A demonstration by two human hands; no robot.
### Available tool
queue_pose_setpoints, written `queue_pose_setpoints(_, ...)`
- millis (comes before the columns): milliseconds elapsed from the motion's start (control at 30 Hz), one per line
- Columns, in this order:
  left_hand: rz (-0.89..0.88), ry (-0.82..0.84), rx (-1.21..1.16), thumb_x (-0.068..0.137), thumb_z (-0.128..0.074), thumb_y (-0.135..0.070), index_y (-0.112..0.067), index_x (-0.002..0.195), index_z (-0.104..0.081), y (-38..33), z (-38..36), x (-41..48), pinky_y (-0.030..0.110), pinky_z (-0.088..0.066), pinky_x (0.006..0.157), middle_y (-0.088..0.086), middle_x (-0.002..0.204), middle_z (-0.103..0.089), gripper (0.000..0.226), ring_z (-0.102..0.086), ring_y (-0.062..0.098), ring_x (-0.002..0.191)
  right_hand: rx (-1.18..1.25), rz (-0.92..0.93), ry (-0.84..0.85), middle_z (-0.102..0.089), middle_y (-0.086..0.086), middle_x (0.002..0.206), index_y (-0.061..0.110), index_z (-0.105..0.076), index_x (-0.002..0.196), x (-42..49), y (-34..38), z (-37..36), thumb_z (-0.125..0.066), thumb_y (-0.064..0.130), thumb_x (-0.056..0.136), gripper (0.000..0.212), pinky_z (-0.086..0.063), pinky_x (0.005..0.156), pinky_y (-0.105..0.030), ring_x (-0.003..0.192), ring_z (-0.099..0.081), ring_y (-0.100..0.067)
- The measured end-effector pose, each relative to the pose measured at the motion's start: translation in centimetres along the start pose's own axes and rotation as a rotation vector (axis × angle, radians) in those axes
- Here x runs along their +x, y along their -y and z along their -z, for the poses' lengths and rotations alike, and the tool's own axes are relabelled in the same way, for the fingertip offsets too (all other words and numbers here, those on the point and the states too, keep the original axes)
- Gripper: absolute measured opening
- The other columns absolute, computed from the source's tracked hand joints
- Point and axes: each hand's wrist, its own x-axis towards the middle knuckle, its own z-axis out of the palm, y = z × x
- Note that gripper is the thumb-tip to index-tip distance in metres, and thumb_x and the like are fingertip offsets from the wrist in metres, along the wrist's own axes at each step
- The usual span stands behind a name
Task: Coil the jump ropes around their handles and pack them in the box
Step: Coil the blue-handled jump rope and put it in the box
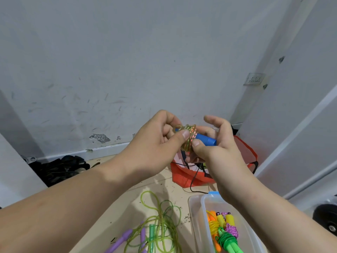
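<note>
Both hands are raised in front of the wall. Between them is a jump rope with blue handles (207,139), its translucent yellow-pink rope (189,138) wound in a tight coil around them. My left hand (158,141) pinches the coil from the left, thumb on top. My right hand (217,143) grips the blue handles from the right, thumb against the coil. Below right stands a clear plastic box (197,212) holding several coiled ropes: orange, yellow, purple and green (226,238). A loose green rope (160,216) with purple handles (125,236) lies tangled on the floor.
A red fabric bag (189,175) with black straps and a black cable lies on the floor behind the box. A dark cloth heap (60,168) sits at the wall on the left. A black wheel (326,218) shows at the right edge.
</note>
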Motion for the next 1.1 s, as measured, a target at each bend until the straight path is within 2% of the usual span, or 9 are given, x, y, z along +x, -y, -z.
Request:
queue_pose_setpoints(167, 0.031, -0.101, -0.115, 0.091, -0.074, -0.021, -0.009, 0.095, -0.062, -0.2, 0.3, 0.0, 0.030, -0.047, 0.056, 0.016, 0.067, -0.065, 0.018, -0.061, 0.014, 0.053, 0.035, -0.029, 0.067, -0.075, 0.002, 0.099, 0.023, -0.064, 0.124, 0.0, 0.1, -0.4, -0.057, -0.005, 0.098, 0.039, -0.055, 0.068, -0.034, 0.065, -0.065, -0.021)
queue_pose_setpoints(267, 0.016, -0.113, -0.173, 0.093, -0.071, -0.014, -0.005, 0.095, -0.065, -0.5, 0.2, -0.3, 0.017, -0.044, 0.049, 0.015, 0.065, -0.062, 0.011, -0.059, 0.008, 0.047, 0.161, -0.070, 0.107, -0.074, -0.014, 0.102, 0.014, -0.059, 0.121, -0.1, 0.8, -0.2, -0.055, -0.008, 0.095, 0.034, -0.057, 0.068, -0.039, 0.069, -0.066, -0.031)
queue_pose_setpoints(433, -0.021, -0.125, -0.178, 0.095, -0.068, -0.015, -0.013, 0.104, -0.056, -0.7, 0.2, -0.3, 0.018, -0.046, 0.048, 0.002, 0.058, -0.060, 0.015, -0.060, 0.010, 0.046, 0.207, -0.062, 0.153, -0.073, -0.018, 0.093, 0.011, -0.050, 0.121, -0.3, 1.0, -0.1, -0.055, -0.004, 0.097, 0.028, -0.053, 0.071, -0.044, 0.070, -0.064, -0.032)
queue_pose_setpoints(500, -0.074, -0.117, -0.115, 0.096, -0.066, -0.016, -0.019, 0.105, -0.063, -0.3, 0.0, -0.3, 0.017, -0.045, 0.051, 0.003, 0.062, -0.062, 0.009, -0.059, 0.007, 0.050, 0.163, -0.031, 0.146, -0.074, -0.015, 0.091, 0.011, -0.052, 0.120, -0.3, 0.9, 0.0, -0.057, -0.004, 0.097, 0.029, -0.052, 0.074, -0.046, 0.070, -0.064, -0.030)
queue_pose_setpoints(600, -0.125, -0.102, 0.003, 0.097, -0.066, -0.018, -0.027, 0.108, -0.076, 0.2, -0.1, -0.4, 0.015, -0.047, 0.060, -0.015, 0.068, -0.069, 0.018, -0.060, -0.001, 0.060, 0.119, -0.005, 0.138, -0.072, -0.011, 0.085, 0.014, -0.055, 0.114, -0.4, 0.8, 0.0, -0.061, 0.000, 0.096, 0.024, -0.052, 0.073, -0.045, 0.069, -0.063, -0.029)
queue_pose_setpoints(700, -0.170, -0.104, 0.030, 0.097, -0.066, -0.015, -0.028, 0.101, -0.079, -0.1, 0.0, -0.4, 0.016, -0.053, 0.064, -0.001, 0.083, -0.074, 0.019, -0.069, 0.005, 0.070, 0.167, -0.038, 0.150, -0.070, -0.020, 0.091, 0.014, -0.056, 0.115, -0.3, 0.5, -0.1, -0.064, 0.005, 0.097, 0.022, -0.054, 0.072, -0.044, 0.069, -0.064, -0.030)
queue_pose_setpoints(800, -0.230, -0.170, 0.119, 0.094, -0.068, -0.012, -0.024, 0.097, -0.080, -0.6, 0.1, -0.3, 0.008, -0.047, 0.057, 0.005, 0.092, -0.060, 0.017, -0.065, 0.006, 0.073, 0.206, -0.037, 0.161, -0.066, -0.029, 0.094, 0.012, -0.056, 0.115, -0.1, 0.4, -0.1, -0.068, 0.015, 0.094, 0.024, -0.051, 0.062, -0.041, 0.068, -0.063, -0.033)
queue_pose_setpoints(900, -0.211, -0.160, 0.087, 0.094, -0.068, -0.009, -0.022, 0.093, -0.080, -0.5, 0.2, -0.2, 0.010, -0.047, 0.063, 0.002, 0.094, -0.063, 0.018, -0.067, 0.008, 0.076, 0.124, 0.011, 0.151, -0.066, -0.020, 0.094, 0.014, -0.055, 0.111, -0.1, 0.2, -0.2, -0.060, 0.007, 0.102, 0.012, -0.044, 0.061, -0.039, 0.063, -0.060, -0.028)
queue_pose_setpoints(1100, -0.240, -0.174, 0.305, 0.095, -0.067, -0.014, -0.027, 0.091, -0.074, 0.1, 0.4, -0.1, 0.022, -0.048, 0.070, -0.010, 0.088, -0.062, 0.015, -0.061, 0.010, 0.084, -0.042, 0.042, 0.165, -0.074, -0.002, 0.103, 0.024, -0.052, 0.117, 0.1, -0.3, -0.7, -0.056, 0.007, 0.104, 0.021, -0.047, 0.064, -0.027, 0.071, -0.059, -0.015)
